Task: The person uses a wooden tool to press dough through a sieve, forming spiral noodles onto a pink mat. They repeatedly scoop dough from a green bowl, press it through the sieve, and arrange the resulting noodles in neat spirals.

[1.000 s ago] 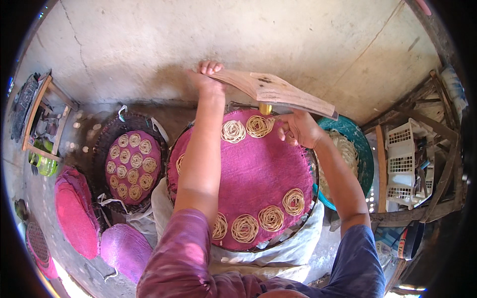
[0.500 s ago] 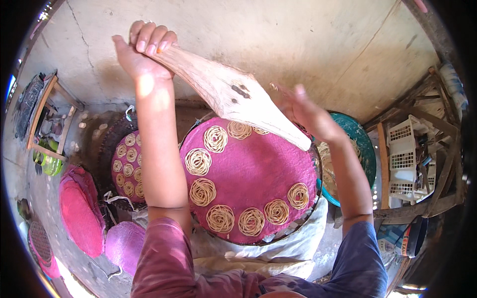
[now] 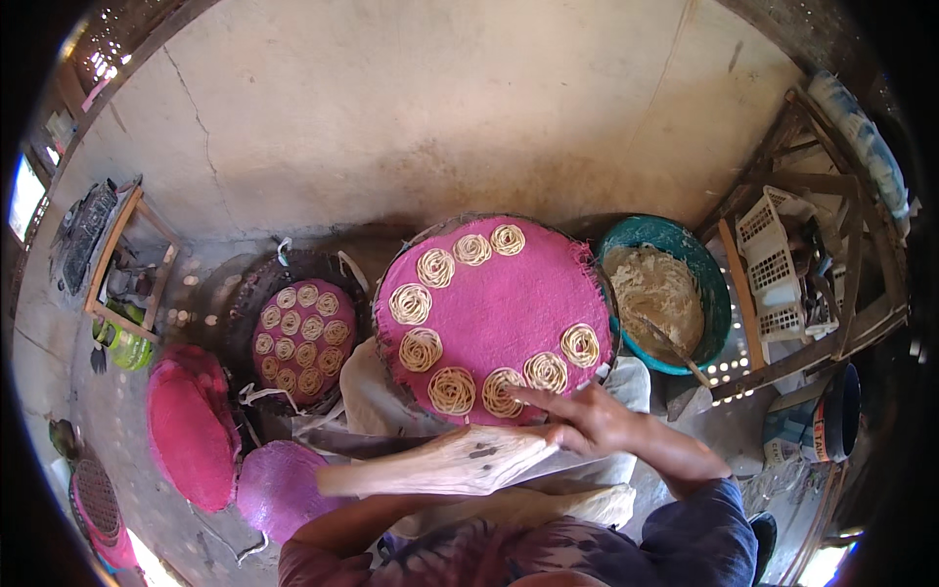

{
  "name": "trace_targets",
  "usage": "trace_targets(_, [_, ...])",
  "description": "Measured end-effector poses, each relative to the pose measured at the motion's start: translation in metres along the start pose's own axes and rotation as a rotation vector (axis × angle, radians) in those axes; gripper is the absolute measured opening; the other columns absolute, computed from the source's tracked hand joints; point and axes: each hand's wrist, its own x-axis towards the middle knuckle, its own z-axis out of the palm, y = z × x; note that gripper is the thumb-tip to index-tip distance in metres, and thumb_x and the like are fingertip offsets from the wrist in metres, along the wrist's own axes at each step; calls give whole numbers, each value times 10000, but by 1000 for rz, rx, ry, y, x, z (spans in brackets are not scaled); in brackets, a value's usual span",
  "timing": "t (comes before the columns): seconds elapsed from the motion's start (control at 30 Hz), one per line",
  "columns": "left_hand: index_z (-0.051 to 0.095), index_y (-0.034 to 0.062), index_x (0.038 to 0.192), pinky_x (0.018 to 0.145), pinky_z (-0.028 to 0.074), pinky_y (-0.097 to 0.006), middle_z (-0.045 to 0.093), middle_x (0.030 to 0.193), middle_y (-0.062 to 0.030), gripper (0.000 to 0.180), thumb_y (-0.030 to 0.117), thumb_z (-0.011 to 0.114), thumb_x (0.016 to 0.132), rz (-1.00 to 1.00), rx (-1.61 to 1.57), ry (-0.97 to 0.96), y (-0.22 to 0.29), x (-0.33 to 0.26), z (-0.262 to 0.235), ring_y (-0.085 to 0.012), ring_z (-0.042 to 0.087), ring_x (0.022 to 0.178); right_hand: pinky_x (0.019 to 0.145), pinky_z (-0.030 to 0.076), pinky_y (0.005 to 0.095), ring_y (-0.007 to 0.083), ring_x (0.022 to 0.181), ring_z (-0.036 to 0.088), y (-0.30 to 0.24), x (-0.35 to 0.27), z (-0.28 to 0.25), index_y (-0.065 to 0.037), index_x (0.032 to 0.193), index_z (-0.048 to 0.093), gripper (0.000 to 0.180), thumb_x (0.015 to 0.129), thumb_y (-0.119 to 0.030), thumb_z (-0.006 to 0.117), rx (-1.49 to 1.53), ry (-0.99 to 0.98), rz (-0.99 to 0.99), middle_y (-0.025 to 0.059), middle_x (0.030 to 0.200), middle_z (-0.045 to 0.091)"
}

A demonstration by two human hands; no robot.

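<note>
My right hand (image 3: 592,423) is at the near right rim of a round pink cloth-covered surface (image 3: 489,313). It is closed around the right end of a long pale piece of wood (image 3: 469,462), flared in the middle with dark knots. One finger reaches over a coiled noodle nest (image 3: 503,392). Several more nests line the pink surface's left, far and near edges. The wood lies level across the front of my lap. My left forearm (image 3: 377,514) bends in below it, and my left hand is hidden from sight.
A teal basin (image 3: 712,298) of pale dough or flour with a stick stands to the right. A smaller round pink surface (image 3: 296,364) with several nests is at left, near stacked red pads (image 3: 193,430) and a purple pad (image 3: 281,487). White crate (image 3: 768,256) sits far right.
The wood has swung down from near the wall to my lap. My raised left hand has dropped out of sight. My right hand has moved toward me and closed on the wood.
</note>
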Motion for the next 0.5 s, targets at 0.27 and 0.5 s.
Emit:
trace_targets(0.27, [512, -8, 1288, 924, 494, -352, 601, 1206, -136, 393, 185, 549, 948, -637, -1026, 167, 40, 35, -16, -246, 600, 1084, 877, 467, 463, 337, 911, 611, -51, 52, -8, -98, 1530, 277, 669, 1015, -514, 374, 16, 175, -420, 199, 1080, 630])
trace_targets(0.5, [582, 33, 1150, 842, 505, -386, 640, 1092, -139, 329, 235, 626, 894, -699, -1499, 133, -4, 19, -38, -287, 629, 982, 595, 546, 411, 328, 733, 654, -151, 55, -10, -131, 1466, 297, 634, 932, -207, 631, -38, -116, -524, 155, 897, 625])
